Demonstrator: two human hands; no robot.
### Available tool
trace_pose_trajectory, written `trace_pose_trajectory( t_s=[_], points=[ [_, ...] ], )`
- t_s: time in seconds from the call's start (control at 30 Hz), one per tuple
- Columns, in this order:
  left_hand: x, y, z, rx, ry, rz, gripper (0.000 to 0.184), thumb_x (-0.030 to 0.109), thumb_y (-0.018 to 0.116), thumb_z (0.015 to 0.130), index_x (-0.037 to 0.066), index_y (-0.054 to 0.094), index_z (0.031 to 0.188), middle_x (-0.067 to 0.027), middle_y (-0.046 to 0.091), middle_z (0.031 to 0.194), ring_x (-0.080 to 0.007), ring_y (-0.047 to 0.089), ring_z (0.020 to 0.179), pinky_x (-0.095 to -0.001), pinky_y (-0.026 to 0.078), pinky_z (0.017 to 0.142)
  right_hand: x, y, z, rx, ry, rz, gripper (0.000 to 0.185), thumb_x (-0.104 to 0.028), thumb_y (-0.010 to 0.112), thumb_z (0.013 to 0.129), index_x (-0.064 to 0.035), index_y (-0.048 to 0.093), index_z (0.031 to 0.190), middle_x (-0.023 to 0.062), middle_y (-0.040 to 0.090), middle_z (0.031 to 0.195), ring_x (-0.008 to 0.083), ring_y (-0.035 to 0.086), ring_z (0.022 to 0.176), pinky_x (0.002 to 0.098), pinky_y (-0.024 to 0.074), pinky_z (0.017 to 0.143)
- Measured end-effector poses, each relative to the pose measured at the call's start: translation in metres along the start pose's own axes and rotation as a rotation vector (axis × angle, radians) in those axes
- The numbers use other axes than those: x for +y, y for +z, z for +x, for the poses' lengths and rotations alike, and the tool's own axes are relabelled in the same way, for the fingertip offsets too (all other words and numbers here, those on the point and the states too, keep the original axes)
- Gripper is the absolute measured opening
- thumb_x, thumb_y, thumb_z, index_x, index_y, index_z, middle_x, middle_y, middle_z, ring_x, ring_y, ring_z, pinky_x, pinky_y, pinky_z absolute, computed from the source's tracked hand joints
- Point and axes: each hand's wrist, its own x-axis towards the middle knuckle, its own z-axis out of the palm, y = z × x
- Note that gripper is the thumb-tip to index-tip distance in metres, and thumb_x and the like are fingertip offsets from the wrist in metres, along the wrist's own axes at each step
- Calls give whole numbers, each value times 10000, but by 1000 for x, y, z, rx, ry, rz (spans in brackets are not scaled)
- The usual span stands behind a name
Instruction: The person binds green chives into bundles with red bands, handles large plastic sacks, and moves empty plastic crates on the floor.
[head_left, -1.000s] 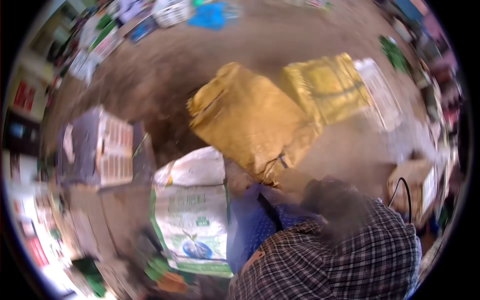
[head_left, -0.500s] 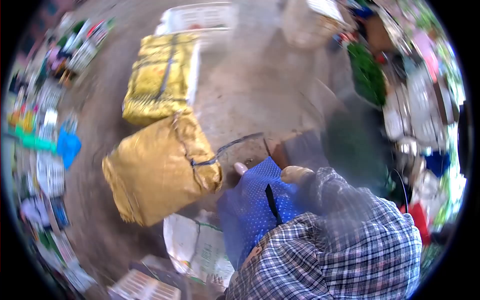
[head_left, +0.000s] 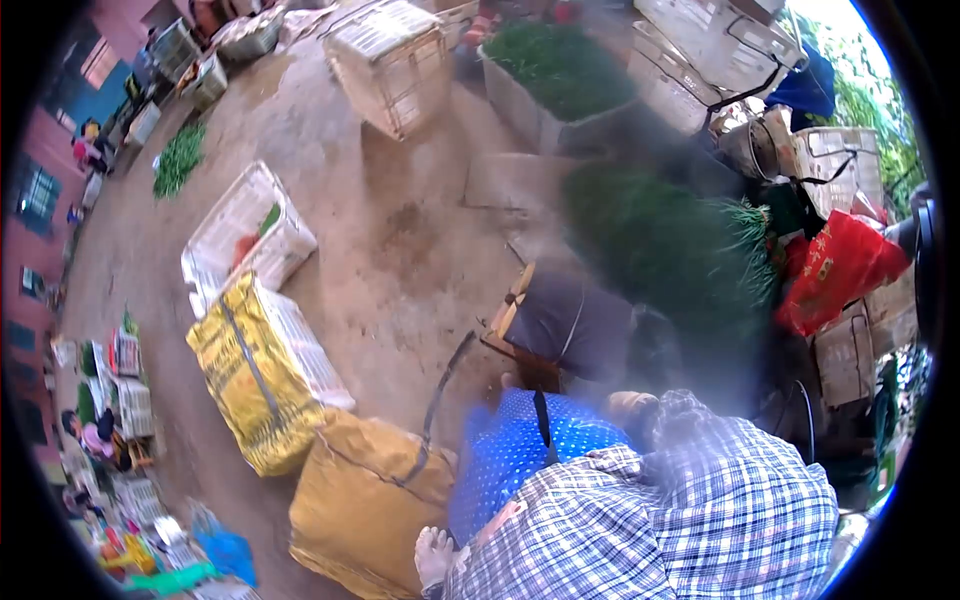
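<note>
The orange sack (head_left: pixel 370 500) lies just ahead and to the left of the left hand (head_left: pixel 435 555), whose fingers are slightly spread with nothing visible in them; I cannot tell whether they touch it. The right hand (head_left: pixel 630 403) is beside the blue dotted apron (head_left: pixel 585 420), too blurred to show any grip. The view has swung rightward, losing the white printed sack and showing more of the leafy greens (head_left: pixel 660 230) beyond the right hand, which suggests attention has shifted that way.
</note>
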Motion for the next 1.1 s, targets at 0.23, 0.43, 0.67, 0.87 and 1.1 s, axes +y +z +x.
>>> trace_pose_trajectory(
  t_s=[0.23,0.43,0.67,0.87,1.1],
  points=[
    [113,113,14,-516,317,1190,302,11,664,776,-45,600,1066,-104,588,1084,-180,579,951,-291,488,813,-19,-45,32,309,-188,182,257,-261,551,797,-166,724,961,93,702,961,260,662,911,372,509,794],
    [172,103,72,-261,-208,589,358,9,660,795,-40,558,1135,-108,576,1121,-187,569,999,-308,486,856,-25,-37,-14,400,-166,515,340,-274,543,840,-119,664,1116,131,673,1084,298,628,1025,375,484,904],
    [290,147,162,-502,-84,1038,453,-2,592,873,-14,423,1292,-124,516,1239,-231,527,1128,-376,468,963,-14,113,-9,370,123,751,292,-272,591,818,-119,698,1042,120,696,1006,250,655,942,346,501,847],
    [338,248,196,-442,-138,886,362,235,513,960,-4,505,1231,-124,535,1212,-243,538,1095,-423,447,995,-74,198,-56,137,238,980,308,-286,595,827,-114,694,1063,94,690,1054,220,634,1013,334,481,877],
    [289,329,184,-558,-146,1068,298,166,556,934,13,502,1184,-102,561,1126,-244,567,997,-372,496,854,-81,140,-89,282,232,1155,371,-350,567,872,-98,640,1135,127,603,1161,267,548,1087,358,417,932]
  ],
)
